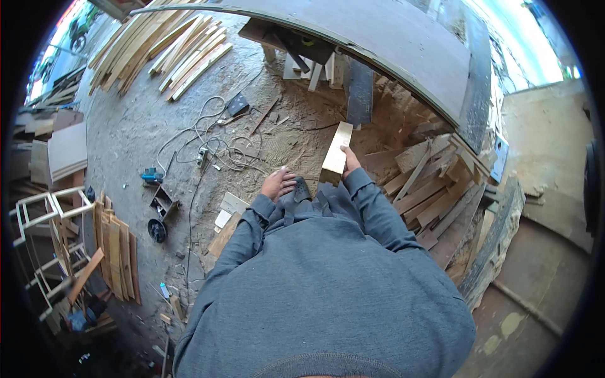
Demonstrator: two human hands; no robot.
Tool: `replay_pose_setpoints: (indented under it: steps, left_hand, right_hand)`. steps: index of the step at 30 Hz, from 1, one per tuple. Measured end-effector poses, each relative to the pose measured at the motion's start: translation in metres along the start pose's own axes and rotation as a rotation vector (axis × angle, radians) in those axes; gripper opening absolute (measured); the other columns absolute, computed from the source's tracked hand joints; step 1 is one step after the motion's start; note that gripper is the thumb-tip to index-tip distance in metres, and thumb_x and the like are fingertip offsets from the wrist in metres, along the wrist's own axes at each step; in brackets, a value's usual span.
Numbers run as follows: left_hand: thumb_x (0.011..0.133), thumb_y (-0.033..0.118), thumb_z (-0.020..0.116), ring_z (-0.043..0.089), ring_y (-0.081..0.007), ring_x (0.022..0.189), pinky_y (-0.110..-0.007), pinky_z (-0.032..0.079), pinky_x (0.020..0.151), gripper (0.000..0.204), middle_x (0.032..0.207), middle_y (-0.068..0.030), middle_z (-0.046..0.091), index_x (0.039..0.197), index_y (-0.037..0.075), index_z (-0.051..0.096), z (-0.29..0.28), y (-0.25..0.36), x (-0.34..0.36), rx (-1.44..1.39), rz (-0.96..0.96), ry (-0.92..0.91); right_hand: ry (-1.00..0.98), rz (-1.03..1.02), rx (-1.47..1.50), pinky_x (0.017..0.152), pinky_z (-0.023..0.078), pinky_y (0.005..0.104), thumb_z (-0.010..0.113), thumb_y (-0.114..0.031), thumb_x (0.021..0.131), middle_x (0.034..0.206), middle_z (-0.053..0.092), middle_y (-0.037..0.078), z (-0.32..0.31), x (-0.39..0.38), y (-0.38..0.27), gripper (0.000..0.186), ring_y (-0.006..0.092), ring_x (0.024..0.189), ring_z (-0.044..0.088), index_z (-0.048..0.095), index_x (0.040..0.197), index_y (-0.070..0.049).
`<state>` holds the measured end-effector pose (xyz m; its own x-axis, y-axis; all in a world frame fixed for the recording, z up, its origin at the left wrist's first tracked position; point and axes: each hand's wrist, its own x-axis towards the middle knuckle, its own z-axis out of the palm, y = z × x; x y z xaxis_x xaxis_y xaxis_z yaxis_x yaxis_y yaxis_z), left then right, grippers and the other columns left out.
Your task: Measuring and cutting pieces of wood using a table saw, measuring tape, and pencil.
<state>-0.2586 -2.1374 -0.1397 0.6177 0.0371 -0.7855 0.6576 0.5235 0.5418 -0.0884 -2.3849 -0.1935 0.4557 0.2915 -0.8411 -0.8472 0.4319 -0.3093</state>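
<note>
A thick, pale block of squared timber (336, 150) is in my right hand (350, 162), gripped by its right side. The block is tilted, its far end reaching toward the table and its cut end facing me. My left hand (278, 183) hovers apart from it on the left, holding nothing, its fingers stretched out to the right. Beneath my hands, one dark shoe (302, 188) shows on the dusty floor.
A large grey-topped table (403, 44) spans the far right. Scrap wood (435, 189) is heaped at my right. Tangled cords (211, 135) and a blue power tool (152, 176) lie on the left floor. Long planks (189, 60) are stacked far left; upright boards (116, 252) stand nearer.
</note>
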Motion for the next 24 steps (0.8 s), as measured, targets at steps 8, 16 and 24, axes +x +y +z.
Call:
replay_pose_setpoints:
  steps: [8, 16, 24]
  left_hand:
    - [0.102, 0.050, 0.056, 0.070, -0.0248, 0.099, -0.038, 0.058, 0.077, 0.057, 0.121, -0.0142, 0.069, 0.132, 0.002, 0.055, -0.109, -0.066, 0.031, 0.079, -0.103, 0.385]
    - [0.099, 0.055, 0.058, 0.070, -0.0255, 0.099, -0.044, 0.057, 0.077, 0.057, 0.122, -0.0135, 0.068, 0.133, 0.009, 0.054, -0.148, -0.093, -0.022, 0.054, -0.340, 0.646]
    - [0.094, 0.070, 0.057, 0.052, -0.0386, 0.134, -0.052, 0.044, 0.112, 0.096, 0.149, -0.0248, 0.048, 0.157, 0.005, 0.028, -0.029, 0.051, 0.055, -0.481, -0.115, 0.410]
  right_hand:
    - [0.341, -0.112, -0.463, 0.087, 0.057, 0.0441, 0.080, -0.030, 0.079, 0.111, 0.072, 0.019, 0.021, 0.047, -0.019, 0.055, 0.0311, 0.097, 0.071, 0.064, 0.118, 0.006]
    - [0.432, -0.466, -1.307, 0.102, 0.051, 0.0420, 0.080, -0.041, 0.077, 0.126, 0.068, 0.026, 0.059, 0.184, -0.170, 0.075, 0.0383, 0.119, 0.065, 0.060, 0.134, 0.003]
    - [-0.419, 0.100, -1.472, 0.083, 0.059, 0.0379, 0.073, -0.037, 0.086, 0.104, 0.075, 0.018, 0.103, 0.103, -0.180, 0.052, 0.0273, 0.092, 0.074, 0.069, 0.120, 0.003]
